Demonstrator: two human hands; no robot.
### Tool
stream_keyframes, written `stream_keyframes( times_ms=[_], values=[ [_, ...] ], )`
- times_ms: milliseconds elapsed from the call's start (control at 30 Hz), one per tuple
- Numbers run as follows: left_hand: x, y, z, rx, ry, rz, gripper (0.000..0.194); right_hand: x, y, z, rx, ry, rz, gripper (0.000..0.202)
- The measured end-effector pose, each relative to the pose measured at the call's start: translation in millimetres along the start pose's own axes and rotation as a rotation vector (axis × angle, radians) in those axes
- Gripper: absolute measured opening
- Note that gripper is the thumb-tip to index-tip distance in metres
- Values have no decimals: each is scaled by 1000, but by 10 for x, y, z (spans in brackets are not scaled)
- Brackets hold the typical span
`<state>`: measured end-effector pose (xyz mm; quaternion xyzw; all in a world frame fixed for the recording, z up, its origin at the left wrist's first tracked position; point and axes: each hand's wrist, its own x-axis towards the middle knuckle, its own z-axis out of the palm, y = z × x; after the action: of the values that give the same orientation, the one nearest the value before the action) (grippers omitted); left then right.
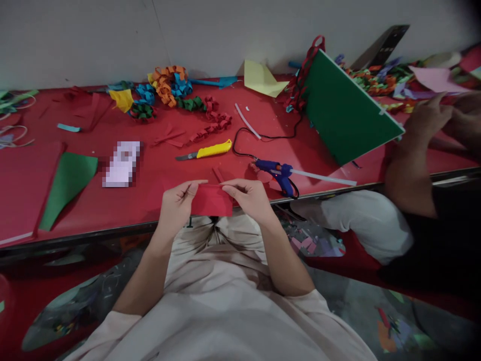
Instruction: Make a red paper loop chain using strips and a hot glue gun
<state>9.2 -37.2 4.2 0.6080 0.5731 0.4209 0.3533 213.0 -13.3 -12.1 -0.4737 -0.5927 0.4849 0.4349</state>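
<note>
A piece of red paper (pixel 212 201) is stretched between my two hands at the table's front edge. My left hand (pixel 179 203) pinches its upper left corner between thumb and fingers. At the upper right part of the sheet, my right hand (pixel 251 198) grips it the same way. Just beyond the hands lies a yellow-handled cutter (pixel 214 149) with its blade pointing left. To the right of my right hand rests a blue glue gun (pixel 277 175) with a clear glue stick in its back. Narrow red strips (pixel 218 175) lie behind the paper.
A green board (pixel 347 108) leans at the right, near a co-worker's hands (pixel 428 120). Paper chains (pixel 169 85) lie along the wall. A phone-like blurred object (pixel 123 164), green paper (pixel 69 185) and a large red sheet (pixel 26 185) are on the left. The glue gun's black cord curves behind it.
</note>
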Motion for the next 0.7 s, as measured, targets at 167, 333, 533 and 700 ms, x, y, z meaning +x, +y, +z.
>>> stream_keyframes(
  times_ms=[167, 333, 533, 700],
  values=[
    [-4, -86, -174, 2, -179, 128, 66, 26, 71, -84, 32, 114, 36, 23],
    [16, -52, -247, 137, -188, 357, 40, 62, 51, -98, 67, 117, 27, 22],
    [28, 12, -40, 122, 68, 425, 40, 70, 29, -32, 54, 131, -18, 22],
    [25, -28, 22, 99, 79, 453, 47, 61, 55, -30, 68, 154, -28, 23]
  ],
)
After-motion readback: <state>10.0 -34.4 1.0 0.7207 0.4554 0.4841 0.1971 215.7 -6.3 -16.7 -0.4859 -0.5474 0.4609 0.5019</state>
